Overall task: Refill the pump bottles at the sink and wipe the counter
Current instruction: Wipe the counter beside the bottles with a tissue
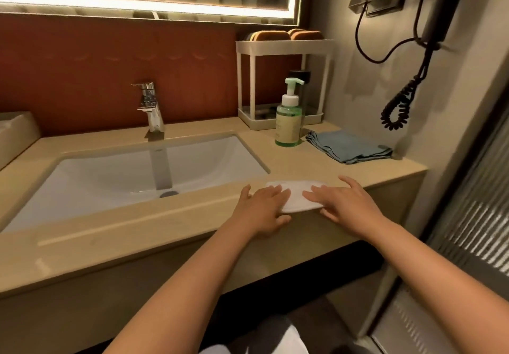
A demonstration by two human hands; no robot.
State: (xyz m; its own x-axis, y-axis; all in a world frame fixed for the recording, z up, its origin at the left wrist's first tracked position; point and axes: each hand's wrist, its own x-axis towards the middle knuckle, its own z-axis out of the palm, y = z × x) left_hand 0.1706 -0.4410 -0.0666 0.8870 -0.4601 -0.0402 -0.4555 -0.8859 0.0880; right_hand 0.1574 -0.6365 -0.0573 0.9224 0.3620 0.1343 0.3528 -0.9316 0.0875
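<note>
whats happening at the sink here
A person has both hands flat on a white cloth at the front edge of the counter, right of the sink: left hand on its left end, right hand on its right. A green pump bottle stands upright further back, beside a folded blue cloth. The tap looks off.

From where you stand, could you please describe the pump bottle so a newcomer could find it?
Start at the sink and go right along the counter to the white rack. The pump bottle stands upright just before it, left of the blue cloth. It is the only green, see-through thing there.
</note>
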